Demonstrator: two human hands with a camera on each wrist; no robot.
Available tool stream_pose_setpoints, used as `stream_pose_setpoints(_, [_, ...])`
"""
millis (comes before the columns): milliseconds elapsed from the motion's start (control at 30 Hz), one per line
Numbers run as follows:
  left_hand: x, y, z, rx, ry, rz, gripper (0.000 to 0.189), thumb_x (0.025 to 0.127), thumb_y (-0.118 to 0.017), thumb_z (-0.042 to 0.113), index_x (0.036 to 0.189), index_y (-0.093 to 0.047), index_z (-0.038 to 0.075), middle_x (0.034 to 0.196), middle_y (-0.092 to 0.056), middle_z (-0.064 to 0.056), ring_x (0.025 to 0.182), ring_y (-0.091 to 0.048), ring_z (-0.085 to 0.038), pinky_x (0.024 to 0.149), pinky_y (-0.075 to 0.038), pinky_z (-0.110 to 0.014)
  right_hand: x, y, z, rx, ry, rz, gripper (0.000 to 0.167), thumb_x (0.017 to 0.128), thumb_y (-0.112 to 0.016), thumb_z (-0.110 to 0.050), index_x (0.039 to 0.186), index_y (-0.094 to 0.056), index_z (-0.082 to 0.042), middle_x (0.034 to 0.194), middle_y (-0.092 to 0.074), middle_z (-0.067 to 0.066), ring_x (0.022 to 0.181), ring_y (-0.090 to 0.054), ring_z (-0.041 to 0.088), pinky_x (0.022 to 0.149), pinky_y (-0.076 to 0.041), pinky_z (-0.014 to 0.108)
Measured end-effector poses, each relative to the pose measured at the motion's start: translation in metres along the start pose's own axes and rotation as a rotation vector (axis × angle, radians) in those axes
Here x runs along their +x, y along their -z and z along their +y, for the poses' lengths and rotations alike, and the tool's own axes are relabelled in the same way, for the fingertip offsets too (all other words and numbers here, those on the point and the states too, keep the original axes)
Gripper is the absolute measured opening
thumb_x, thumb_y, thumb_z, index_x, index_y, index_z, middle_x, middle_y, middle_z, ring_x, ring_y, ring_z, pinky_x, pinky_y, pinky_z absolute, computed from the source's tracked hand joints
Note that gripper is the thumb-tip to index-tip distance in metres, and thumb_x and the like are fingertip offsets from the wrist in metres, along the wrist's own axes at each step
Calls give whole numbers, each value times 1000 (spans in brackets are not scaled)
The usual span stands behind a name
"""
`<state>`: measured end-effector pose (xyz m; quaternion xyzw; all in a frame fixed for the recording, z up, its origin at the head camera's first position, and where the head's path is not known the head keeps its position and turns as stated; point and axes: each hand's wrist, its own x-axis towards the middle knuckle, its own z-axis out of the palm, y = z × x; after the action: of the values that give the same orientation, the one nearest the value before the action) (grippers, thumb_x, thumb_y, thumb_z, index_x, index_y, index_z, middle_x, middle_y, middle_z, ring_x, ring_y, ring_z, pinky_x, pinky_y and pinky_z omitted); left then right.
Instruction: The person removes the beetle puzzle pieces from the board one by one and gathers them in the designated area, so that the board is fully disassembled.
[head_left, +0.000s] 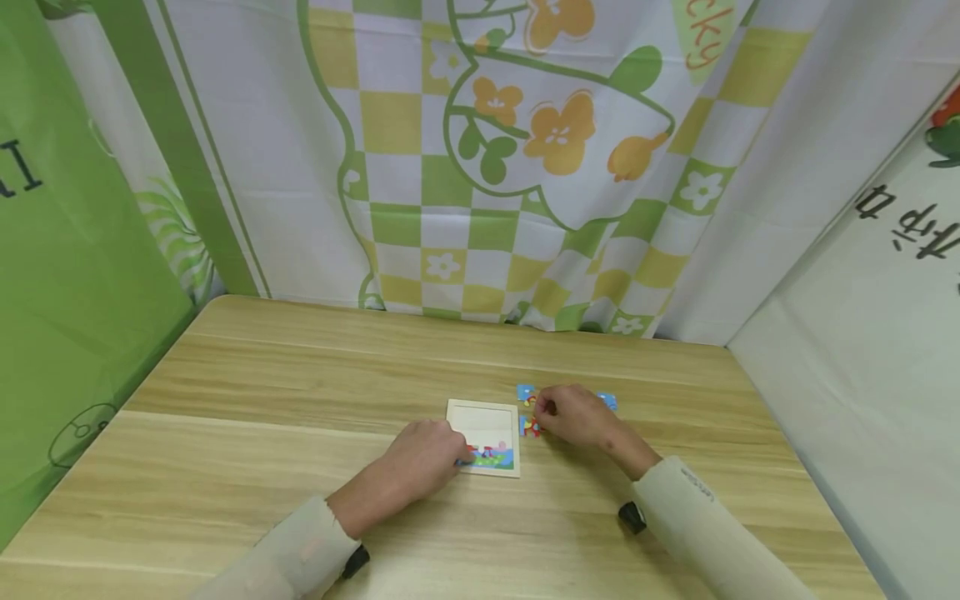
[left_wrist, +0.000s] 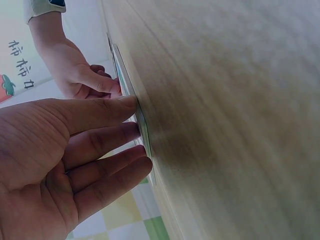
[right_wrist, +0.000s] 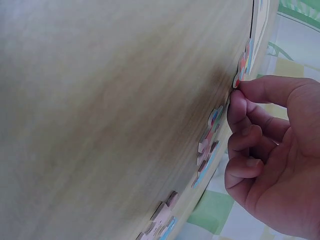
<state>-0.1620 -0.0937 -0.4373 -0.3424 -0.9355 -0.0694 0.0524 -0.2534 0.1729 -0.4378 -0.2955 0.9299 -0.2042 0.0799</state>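
A square wooden puzzle tray (head_left: pixel 480 406) lies on the table, its lower part filled with colourful picture pieces (head_left: pixel 495 457). My left hand (head_left: pixel 423 458) rests at the tray's left side, fingertips on its lower left. In the left wrist view, the left hand's fingers (left_wrist: pixel 107 182) are fairly straight and touch the tray. Just right of the tray, my right hand (head_left: pixel 577 414) pinches a red, yellow and blue jigsaw piece (head_left: pixel 531 427) between thumb and index finger. In the right wrist view this jigsaw piece (right_wrist: pixel 241 67) is low against the table; the other fingers are curled.
Another blue-edged piece (head_left: pixel 526 392) lies above the pinched one, and a blue piece (head_left: pixel 608 401) shows behind my right hand. The right wrist view shows further loose pieces (right_wrist: pixel 161 215) along the wooden table (head_left: pixel 300 500). A checked curtain (head_left: pixel 480 225) hangs at the far edge.
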Motion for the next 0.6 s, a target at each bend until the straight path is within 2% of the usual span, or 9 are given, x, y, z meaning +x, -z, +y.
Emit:
stream_pose_setpoints(133, [0, 0, 0, 1, -2, 0, 16, 85, -81, 7, 88, -84, 22, 72, -71, 4, 59, -49, -8, 49, -41, -26, 0, 0, 0, 14, -9, 7, 14, 98, -65, -7, 86, -69, -13, 79, -62, -8, 67, -53, 8, 65, -48, 30])
stream_pose_setpoints(333, [0, -1, -1, 19, -10, 3, 16, 84, -81, 7, 82, -82, 23, 69, -68, 4, 59, -52, -9, 50, -43, -28, 0, 1, 0, 44, -36, 16, 12, 98, -65, -7, 88, -69, -13, 78, -62, -8, 66, -54, 9, 63, -48, 29])
stream_pose_setpoints(600, [0, 0, -1, 2, -1, -27, 12, 87, -80, 8, 86, -84, 19, 70, -68, 6, 59, -41, -8, 50, -36, -23, -2, 4, -2, 74, -26, 19, 12, 98, -64, -7, 88, -68, -12, 78, -63, -8, 63, -56, 7, 58, -49, 27])
